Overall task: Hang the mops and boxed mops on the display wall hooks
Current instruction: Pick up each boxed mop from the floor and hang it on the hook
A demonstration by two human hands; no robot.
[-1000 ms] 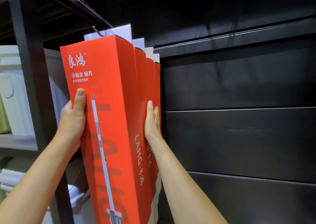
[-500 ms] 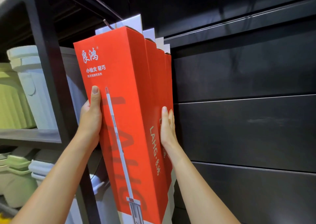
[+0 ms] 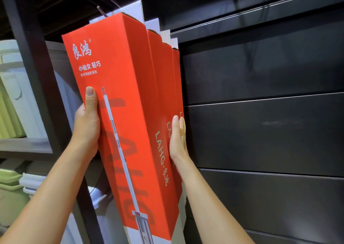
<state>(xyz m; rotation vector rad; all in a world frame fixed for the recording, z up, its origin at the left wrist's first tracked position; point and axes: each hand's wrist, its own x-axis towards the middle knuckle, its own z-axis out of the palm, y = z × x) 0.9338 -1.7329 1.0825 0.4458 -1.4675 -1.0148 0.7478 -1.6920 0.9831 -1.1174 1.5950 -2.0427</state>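
- Pale storage bins point(image 3: 13, 94) sit on shelves at the 9 o'clock edge of the view, behind a dark shelf post point(image 3: 37, 76) that runs top to bottom.
- The left hand point(image 3: 87, 124) grips the front boxed mop point(image 3: 121, 113) on its 9 o'clock edge. The thumb lies flat on the red face and the fingers are wrapped out of sight behind it.
- This box leans, its top toward 11 o'clock, and its white hang tab point(image 3: 134, 10) sits at the hook point(image 3: 102, 12) near 12 o'clock. Whether the tab is fully seated I cannot tell.
- To do this step well, I judge it best to slide the box straight back along the prong, keeping the tab hole level so the card does not tear, then let it swing plumb.
- More boxed mops point(image 3: 165, 76) hang packed behind it, toward 1 o'clock.
- The right hand point(image 3: 177, 137) lies flat on the row's 3 o'clock side, fingers straight and pressed together, steadying it.
- Room is tight at 9 o'clock, where the post stands just beside the left hand. The dark slat wall point(image 3: 260, 132) from 2 to 5 o'clock carries nothing in view, so the elbows have space there.
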